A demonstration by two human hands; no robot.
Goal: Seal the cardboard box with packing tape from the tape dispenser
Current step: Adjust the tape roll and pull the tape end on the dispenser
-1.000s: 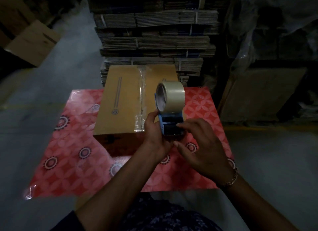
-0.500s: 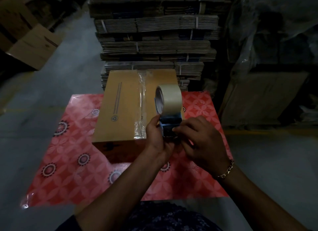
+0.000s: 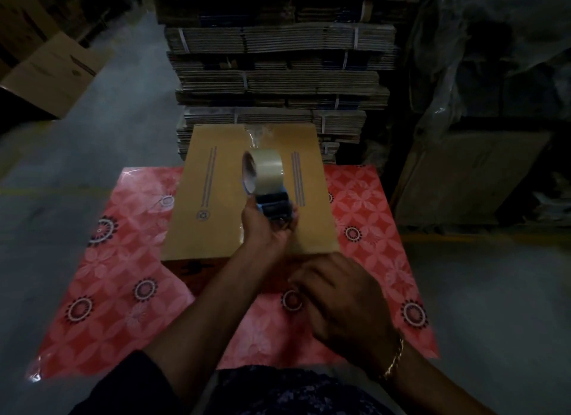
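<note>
A tall stack of flattened cartons stood at 12 o'clock behind the tabletop. On its red patterned cover lay 1 cardboard box, long axis running 6 to 12 o'clock. The left hand was wrapped around 1 tape dispenser above the box's middle, roll toward 12. The right hand, loosely curled at 5 o'clock near the box's front edge, appeared to hold nothing, though blur hid any tape end.
</note>
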